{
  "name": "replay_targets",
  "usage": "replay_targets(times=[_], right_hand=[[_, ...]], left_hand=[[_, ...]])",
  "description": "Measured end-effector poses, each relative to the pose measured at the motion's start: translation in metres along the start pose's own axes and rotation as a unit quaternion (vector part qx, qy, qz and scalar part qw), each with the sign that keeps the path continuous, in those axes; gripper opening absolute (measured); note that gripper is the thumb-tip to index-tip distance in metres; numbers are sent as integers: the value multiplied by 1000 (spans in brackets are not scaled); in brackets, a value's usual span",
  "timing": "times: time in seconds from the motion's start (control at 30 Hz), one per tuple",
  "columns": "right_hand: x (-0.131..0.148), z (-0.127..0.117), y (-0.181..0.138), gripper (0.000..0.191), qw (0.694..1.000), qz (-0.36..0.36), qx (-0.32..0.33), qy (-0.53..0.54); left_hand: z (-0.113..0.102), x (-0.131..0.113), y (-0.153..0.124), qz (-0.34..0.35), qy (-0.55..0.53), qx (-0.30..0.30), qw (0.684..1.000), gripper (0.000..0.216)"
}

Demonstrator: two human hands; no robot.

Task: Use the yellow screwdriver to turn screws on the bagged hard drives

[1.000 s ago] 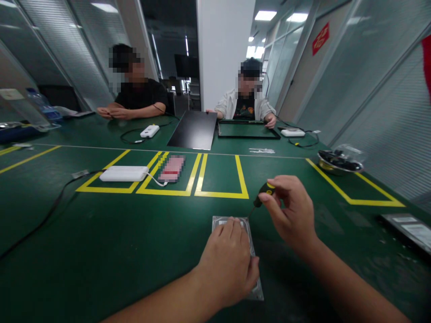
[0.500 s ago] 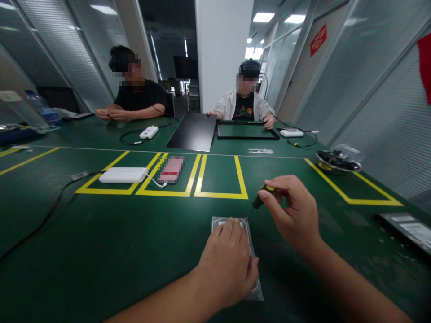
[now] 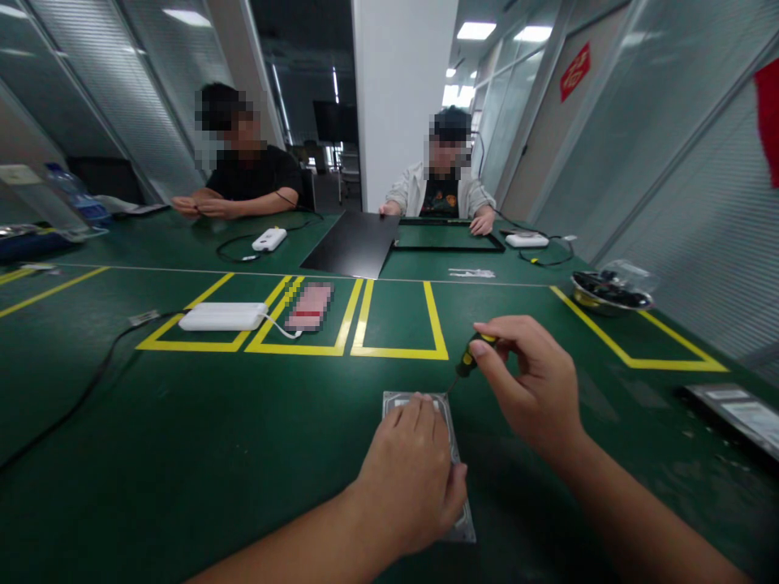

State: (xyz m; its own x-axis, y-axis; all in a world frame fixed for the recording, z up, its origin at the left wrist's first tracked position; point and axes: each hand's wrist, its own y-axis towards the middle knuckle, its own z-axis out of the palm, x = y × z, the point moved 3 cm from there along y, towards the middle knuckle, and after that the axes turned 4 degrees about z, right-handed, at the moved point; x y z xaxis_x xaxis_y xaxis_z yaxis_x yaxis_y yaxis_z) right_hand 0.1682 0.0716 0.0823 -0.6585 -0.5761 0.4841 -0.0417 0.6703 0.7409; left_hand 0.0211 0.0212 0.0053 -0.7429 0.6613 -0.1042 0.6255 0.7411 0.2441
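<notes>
A silver hard drive (image 3: 463,519) lies on the green table in front of me, mostly covered by my left hand (image 3: 409,466). That hand holds it down, fingers together over its top and thumb at the right edge. My right hand (image 3: 532,381) pinches a small screwdriver (image 3: 470,357) with a dark green and yellow handle between thumb and fingers. The screwdriver leans, its thin tip at the far right corner of the drive. Whether the tip sits in a screw is too small to see.
Another drive-like device (image 3: 736,414) lies at the right, small bits beside it. A metal bowl (image 3: 612,302) of dark parts stands beyond. Left are a white power bank (image 3: 223,316) and a pink phone (image 3: 310,307). Opposite, a person handles a black panel (image 3: 353,243) and frame (image 3: 450,247).
The screwdriver handle has turned and shifted slightly in my right fingers, while its tip stays at the same corner. My left hand has not moved. Across the table, the person's black panel has tilted lower.
</notes>
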Motion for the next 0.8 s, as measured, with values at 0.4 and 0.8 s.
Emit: replay_targets(times=[0.4, 0.8], right_hand=[[0, 0, 0, 11, 1000, -7, -6, 0], [0, 1, -1, 12, 999, -40, -9, 16]], left_hand=[[0, 1, -1, 1, 2, -4, 1000, 60], [-1, -1, -2, -2, -6, 7, 1000, 60]])
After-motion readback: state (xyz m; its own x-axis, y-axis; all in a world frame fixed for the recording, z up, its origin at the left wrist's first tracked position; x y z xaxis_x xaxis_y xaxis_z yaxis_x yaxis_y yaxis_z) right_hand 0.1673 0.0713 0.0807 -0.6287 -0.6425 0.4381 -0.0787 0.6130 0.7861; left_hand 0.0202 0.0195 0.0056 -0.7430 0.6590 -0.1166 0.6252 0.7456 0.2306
